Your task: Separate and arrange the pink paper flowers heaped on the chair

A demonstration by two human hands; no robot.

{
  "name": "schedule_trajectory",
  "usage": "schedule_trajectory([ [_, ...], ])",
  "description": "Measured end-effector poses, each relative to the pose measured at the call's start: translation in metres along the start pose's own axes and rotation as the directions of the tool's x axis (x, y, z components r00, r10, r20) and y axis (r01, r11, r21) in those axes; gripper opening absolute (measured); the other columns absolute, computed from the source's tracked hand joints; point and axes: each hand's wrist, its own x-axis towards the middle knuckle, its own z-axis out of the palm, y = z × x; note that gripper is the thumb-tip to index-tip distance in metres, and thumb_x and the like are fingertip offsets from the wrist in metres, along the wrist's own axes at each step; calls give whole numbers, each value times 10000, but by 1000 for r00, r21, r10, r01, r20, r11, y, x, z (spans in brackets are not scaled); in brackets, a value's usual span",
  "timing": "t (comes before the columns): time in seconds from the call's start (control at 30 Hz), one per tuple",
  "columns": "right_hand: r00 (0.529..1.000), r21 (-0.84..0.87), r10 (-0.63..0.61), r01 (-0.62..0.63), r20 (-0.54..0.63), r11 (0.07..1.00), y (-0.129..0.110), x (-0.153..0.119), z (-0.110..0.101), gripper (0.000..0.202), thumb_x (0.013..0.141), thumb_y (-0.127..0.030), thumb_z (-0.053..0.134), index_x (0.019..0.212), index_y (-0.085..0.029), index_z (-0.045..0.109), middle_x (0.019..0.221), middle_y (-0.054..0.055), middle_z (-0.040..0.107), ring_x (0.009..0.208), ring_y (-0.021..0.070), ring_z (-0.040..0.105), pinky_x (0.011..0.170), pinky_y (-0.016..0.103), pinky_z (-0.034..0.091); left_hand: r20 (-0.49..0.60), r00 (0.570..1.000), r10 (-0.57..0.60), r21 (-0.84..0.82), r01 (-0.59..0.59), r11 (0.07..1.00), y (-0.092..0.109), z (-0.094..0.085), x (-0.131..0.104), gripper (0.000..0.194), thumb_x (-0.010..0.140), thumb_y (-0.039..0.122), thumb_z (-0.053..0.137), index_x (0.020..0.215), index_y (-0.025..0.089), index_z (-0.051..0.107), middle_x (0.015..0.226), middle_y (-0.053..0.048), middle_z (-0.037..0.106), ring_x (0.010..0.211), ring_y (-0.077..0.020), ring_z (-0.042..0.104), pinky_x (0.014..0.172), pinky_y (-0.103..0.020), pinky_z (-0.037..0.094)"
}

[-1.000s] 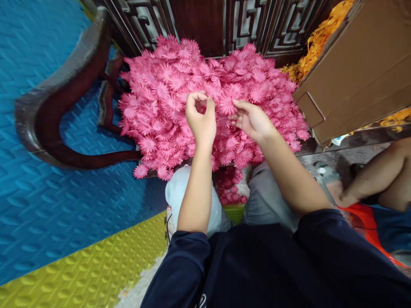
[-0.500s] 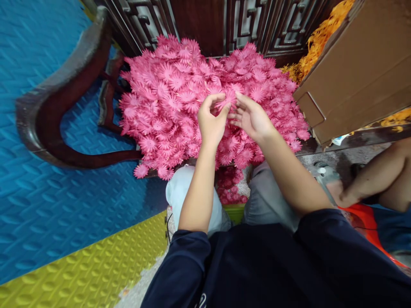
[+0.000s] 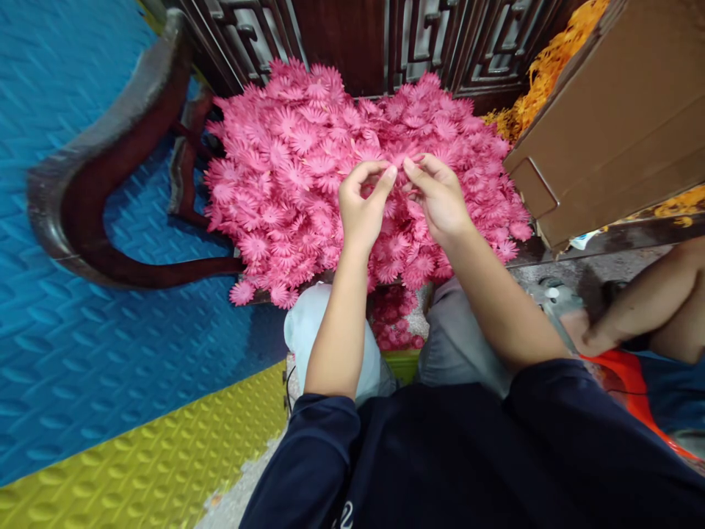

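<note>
Between my two hands is a pink artificial flower head [image 3: 399,159], seen edge-on and partly covered by my fingers. My left hand [image 3: 364,202] pinches its left side between thumb and index finger. On the opposite side, my right hand [image 3: 440,197] has its thumb and fingertips closed on the flower's edge. Under and around both hands lies a large heap of similar pink flower heads [image 3: 302,173], with many-petalled, daisy-like shapes.
A dark curved wooden armrest [image 3: 71,220] stands at the left over blue matting [image 3: 165,353]. Carved dark panels [image 3: 341,44] rise behind the heap. At the right are a cardboard box [image 3: 622,125], orange flowers [image 3: 562,59] and another person's leg [image 3: 650,297].
My right hand's fingers have closed from a looser, spread pose onto the flower's right edge. The flower has tilted to edge-on. My left hand keeps its pinch almost unmoved.
</note>
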Motion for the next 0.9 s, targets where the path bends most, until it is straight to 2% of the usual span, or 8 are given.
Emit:
schedule_trajectory([
  [0.17, 997, -58, -68, 69, 30, 996, -5, -1, 1, 389, 683, -581, 695, 791, -223, 590, 851, -2, 598, 877, 126, 568, 749, 261, 484, -50, 999, -5, 42, 7, 999, 3, -1, 0, 384, 808, 596, 550, 814, 216, 605, 825, -22, 645, 858, -162, 630, 822, -320, 523],
  [0.37, 993, -107, -106, 101, -49, 989, -5, -2, 4, 425, 650, -615, 690, 735, -212, 585, 765, -19, 569, 794, 105, 554, 754, 261, 477, -46, 999, -1, 61, 4, 998, 7, -1, 0, 414, 801, 617, 535, 778, 208, 596, 806, -23, 636, 835, -159, 620, 826, -330, 520],
  [0.5, 992, -143, -120, 114, -30, 983, -1, 0, 3, 434, 682, -626, 653, 753, -202, 601, 758, -15, 569, 769, 101, 557, 740, 259, 473, -22, 1000, -20, 39, 21, 999, 8, 1, 0, 399, 801, 606, 547, 779, 209, 588, 815, -24, 631, 894, -172, 628, 857, -341, 520],
  [0.63, 991, -198, -133, 131, 4, 971, 0, -1, 5, 420, 728, -617, 616, 749, -197, 602, 748, -11, 581, 806, 116, 580, 778, 282, 488, -13, 1000, -20, -15, 20, 1000, 4, 0, 2, 391, 766, 604, 597, 871, 228, 598, 883, -20, 644, 956, -179, 638, 897, -357, 523],
  [0.77, 983, -236, -177, 159, -56, 959, -1, -1, 5, 430, 789, -608, 550, 719, -185, 582, 723, -5, 573, 791, 121, 583, 791, 310, 499, 10, 999, -36, -71, 37, 997, -4, -6, 5, 408, 757, 611, 606, 914, 235, 611, 932, -29, 663, 993, -192, 645, 936, -382, 515],
  [0.9, 977, -274, -204, 181, -56, 945, 0, 1, 1, 434, 789, -617, 541, 750, -187, 590, 762, 3, 577, 838, 130, 575, 800, 312, 495, 22, 999, -49, -77, 51, 996, -5, -9, 7, 445, 749, 636, 595, 981, 256, 616, 1016, -29, 672, 1060, -203, 627, 984, -394, 489],
])
